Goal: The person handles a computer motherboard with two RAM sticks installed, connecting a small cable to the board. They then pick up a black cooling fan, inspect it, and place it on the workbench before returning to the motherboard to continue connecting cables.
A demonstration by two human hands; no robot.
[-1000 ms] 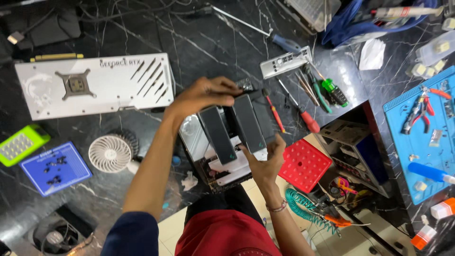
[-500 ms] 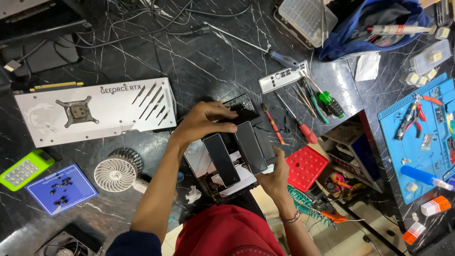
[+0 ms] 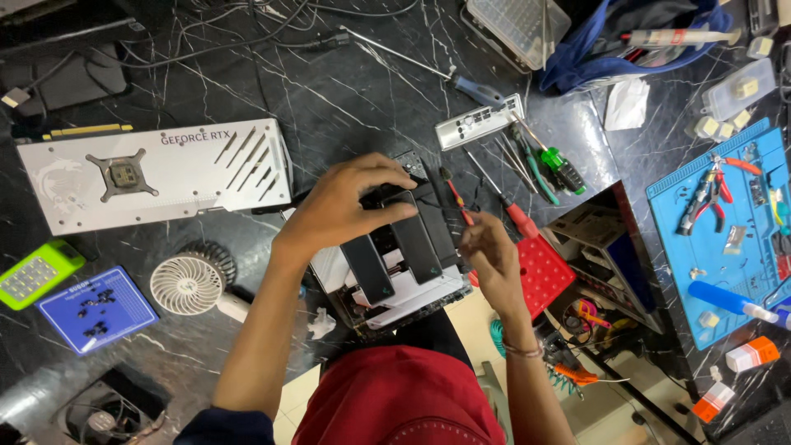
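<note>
The left hand [image 3: 350,206] lies palm-down over the far end of the motherboard [image 3: 395,264], fingers curled along its top edge, forearm stretched straight toward it. The right hand [image 3: 488,247] hovers just beside the motherboard's right edge, fingers loosely bent and pinched together, wrist cocked, holding nothing visible.
</note>
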